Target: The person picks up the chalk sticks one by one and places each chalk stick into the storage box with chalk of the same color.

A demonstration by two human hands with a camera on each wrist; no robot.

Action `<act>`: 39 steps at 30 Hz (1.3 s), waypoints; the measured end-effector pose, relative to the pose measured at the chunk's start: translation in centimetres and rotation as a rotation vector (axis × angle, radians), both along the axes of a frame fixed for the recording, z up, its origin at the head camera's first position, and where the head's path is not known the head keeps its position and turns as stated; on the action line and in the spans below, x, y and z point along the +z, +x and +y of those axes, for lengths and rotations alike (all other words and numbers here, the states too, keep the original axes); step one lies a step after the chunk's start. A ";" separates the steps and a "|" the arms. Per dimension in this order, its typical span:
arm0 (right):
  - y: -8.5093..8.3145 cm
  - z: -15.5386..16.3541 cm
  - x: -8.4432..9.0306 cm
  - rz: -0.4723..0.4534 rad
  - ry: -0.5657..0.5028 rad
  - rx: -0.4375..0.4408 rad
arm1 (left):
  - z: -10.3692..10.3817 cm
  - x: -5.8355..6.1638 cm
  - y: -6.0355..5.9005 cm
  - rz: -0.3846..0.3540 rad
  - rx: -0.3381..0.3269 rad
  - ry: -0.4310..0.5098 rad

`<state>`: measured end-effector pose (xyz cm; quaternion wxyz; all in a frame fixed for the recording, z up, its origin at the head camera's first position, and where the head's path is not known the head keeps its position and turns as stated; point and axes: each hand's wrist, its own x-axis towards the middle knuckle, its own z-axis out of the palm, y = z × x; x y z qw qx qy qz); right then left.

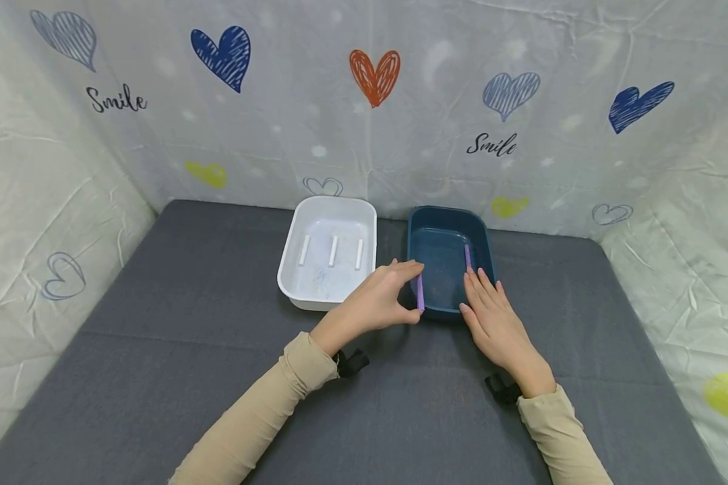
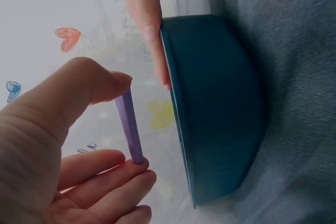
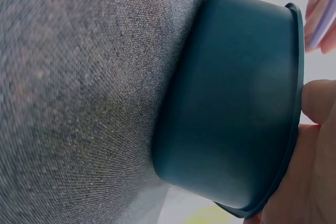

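Observation:
My left hand (image 1: pixel 373 296) pinches a slim purple stick (image 2: pixel 129 124) end to end between thumb and fingertips, above the left rim of the dark blue bin (image 1: pixel 439 239). Another purple stick (image 1: pixel 468 257) is inside that bin, at its right side. Over the bin's near right corner lies my right hand (image 1: pixel 497 327), fairly straight fingers pointing at the second stick; whether they touch it cannot be told. In the right wrist view the thumb (image 3: pixel 317 100) is by the bin's rim. To the left, a white bin (image 1: pixel 285 273) holds three white sticks (image 1: pixel 333 251), lying apart and roughly parallel.
Both bins stand at the back of a table with a dark grey cloth (image 1: pixel 206 303). Just behind them rises a pale curtain (image 1: pixel 315 81) printed with hearts, and it also hangs along both sides. A narrow gap separates the bins.

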<state>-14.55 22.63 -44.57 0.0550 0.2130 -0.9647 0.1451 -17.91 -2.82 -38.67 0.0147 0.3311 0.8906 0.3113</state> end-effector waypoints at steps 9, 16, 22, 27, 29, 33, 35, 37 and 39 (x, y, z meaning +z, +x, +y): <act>0.0 0.0 0.0 -0.004 -0.017 -0.015 | 1.5 0.0 -2.4 -0.025 0.013 0.004; 0.2 -0.4 0.3 -0.063 -0.001 -0.068 | 2.6 0.1 -3.7 -0.075 0.047 -0.043; 0.5 -0.7 0.7 -0.103 0.007 -0.122 | 3.5 0.4 -4.8 -0.068 0.051 -0.054; 0.7 -0.8 0.8 -0.119 0.017 -0.139 | 4.0 0.6 -5.7 -0.116 0.054 -0.061; 0.7 -0.8 0.9 -0.126 0.017 -0.146 | 4.2 0.7 -6.1 -0.136 0.060 -0.064; 0.8 -0.9 1.0 -0.141 0.016 -0.165 | 4.7 0.4 -6.9 -0.184 0.086 -0.077; 0.9 -0.9 1.0 -0.148 0.016 -0.170 | 5.1 0.2 -7.4 -0.204 0.098 -0.086; 0.8 -0.9 0.9 -0.150 0.014 -0.170 | 5.4 0.0 -7.9 -0.211 0.106 -0.101; 0.8 -0.9 0.9 -0.153 0.012 -0.170 | 5.7 -0.1 -8.4 -0.211 0.104 -0.113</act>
